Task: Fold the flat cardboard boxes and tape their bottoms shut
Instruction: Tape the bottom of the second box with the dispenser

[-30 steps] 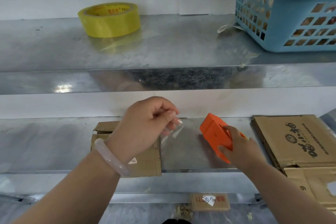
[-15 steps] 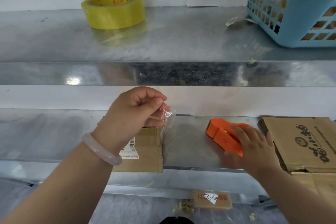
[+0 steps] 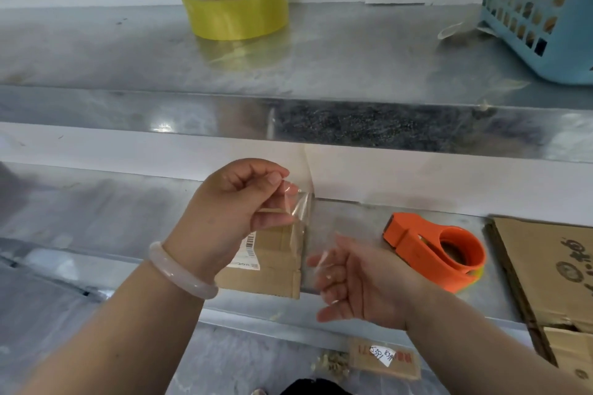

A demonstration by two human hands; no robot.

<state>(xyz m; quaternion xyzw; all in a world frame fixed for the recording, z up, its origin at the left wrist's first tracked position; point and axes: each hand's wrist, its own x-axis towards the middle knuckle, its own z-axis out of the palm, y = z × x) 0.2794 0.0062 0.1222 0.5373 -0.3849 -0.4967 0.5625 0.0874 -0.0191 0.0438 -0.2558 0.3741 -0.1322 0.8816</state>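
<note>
My left hand (image 3: 231, 212) pinches the top end of a clear tape strip (image 3: 305, 218) above a small cardboard box (image 3: 272, 269) with a barcode label, which lies at the front of the lower metal shelf. My right hand (image 3: 359, 282) is just right of the box, fingers curled on the strip's lower end. The orange tape dispenser (image 3: 439, 250) lies on the shelf to the right of that hand, and no hand touches it. A stack of flat printed cardboard boxes (image 3: 552, 269) lies at the far right.
A yellow tape roll (image 3: 234, 8) and a blue plastic basket (image 3: 542, 9) stand on the upper metal shelf (image 3: 353, 58). Below the lower shelf lie a small labelled cardboard piece (image 3: 385, 359) and some scraps.
My right hand set the orange dispenser down on the shelf, let it go and moved left to the tape strip. My left hand kept hold of the strip's top end.
</note>
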